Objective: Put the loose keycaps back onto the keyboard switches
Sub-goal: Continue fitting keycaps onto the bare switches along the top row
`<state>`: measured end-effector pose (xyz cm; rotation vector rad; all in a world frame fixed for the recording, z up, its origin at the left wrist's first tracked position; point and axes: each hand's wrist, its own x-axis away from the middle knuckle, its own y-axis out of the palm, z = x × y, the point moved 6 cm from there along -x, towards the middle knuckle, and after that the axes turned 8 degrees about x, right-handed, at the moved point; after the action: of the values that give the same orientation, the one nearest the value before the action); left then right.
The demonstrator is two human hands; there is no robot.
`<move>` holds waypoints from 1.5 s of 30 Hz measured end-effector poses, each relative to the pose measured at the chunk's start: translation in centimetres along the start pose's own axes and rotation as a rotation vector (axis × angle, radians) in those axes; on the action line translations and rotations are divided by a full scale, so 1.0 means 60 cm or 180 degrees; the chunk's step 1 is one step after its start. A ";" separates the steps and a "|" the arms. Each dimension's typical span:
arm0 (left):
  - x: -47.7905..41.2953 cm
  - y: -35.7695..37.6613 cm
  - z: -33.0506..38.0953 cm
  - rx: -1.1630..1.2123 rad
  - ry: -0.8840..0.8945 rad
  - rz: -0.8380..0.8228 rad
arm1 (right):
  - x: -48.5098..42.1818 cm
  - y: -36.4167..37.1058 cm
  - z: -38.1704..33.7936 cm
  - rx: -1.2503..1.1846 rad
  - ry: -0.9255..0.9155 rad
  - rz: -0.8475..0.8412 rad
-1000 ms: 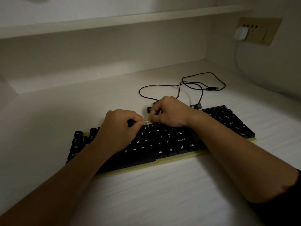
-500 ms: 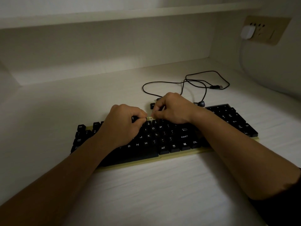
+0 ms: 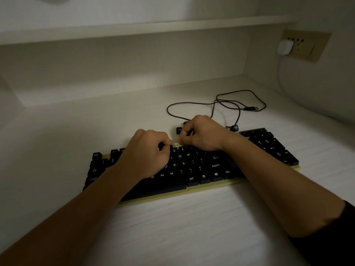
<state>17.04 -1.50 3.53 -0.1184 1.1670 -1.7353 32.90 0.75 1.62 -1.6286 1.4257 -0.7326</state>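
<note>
**Desk with keyboard, keycap refitting under way: contents, near to far**

1. Dark sleeve (image 3: 334, 239), seen at the near right edge of the desk (image 3: 192, 227); both forearms are stretched forward over the white desk top.
2. Keyboard (image 3: 192, 169), black keycaps on a yellow base, laid across the middle of the desk, its right end angled towards the far edge.
3. Left hand (image 3: 148, 152), rested on the keyboard's upper rows with fingers curled under. Whether anything is gripped cannot be told.
4. Bare switch (image 3: 175, 145), pale, exposed in the top row between the two hands' fingertips.
5. Right hand (image 3: 201, 134), set at the keyboard's far edge, thumb and forefinger brought together just beside the bare switch. Whether a keycap is pinched cannot be told.
6. Loose keycap (image 3: 179, 130), black, lying on the desk just behind the keyboard, beside the right hand's fingers.
7. Two further loose keycaps (image 3: 232, 128), lying together behind the keyboard, right of the right wrist.
8. Black cable (image 3: 192, 104), looped on the desk towards the far right corner, ended in a USB plug (image 3: 249, 108).
9. Wall socket (image 3: 305, 46), on the right wall, with a white charger (image 3: 284, 47) plugged in.
</note>
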 end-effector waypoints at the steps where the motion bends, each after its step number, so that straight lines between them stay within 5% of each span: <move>1: 0.000 0.000 0.002 -0.0027 0.0013 -0.0014 | 0.000 -0.002 0.000 -0.0003 0.0006 0.0011; 26: -0.003 -0.020 0.014 -0.0145 0.0604 0.0164 | 0.001 -0.002 0.001 -0.0106 -0.0028 -0.0046; 38: -0.018 -0.008 -0.012 0.0099 -0.0205 0.0026 | 0.002 -0.001 0.000 -0.0055 -0.0042 -0.0004; 45: -0.011 -0.006 0.000 -0.0077 0.0030 0.0151 | -0.002 -0.001 0.001 -0.0030 -0.0052 0.0016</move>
<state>17.11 -1.00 4.09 -0.0963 1.1889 -1.6821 32.96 0.87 1.63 -1.6342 1.4231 -0.7093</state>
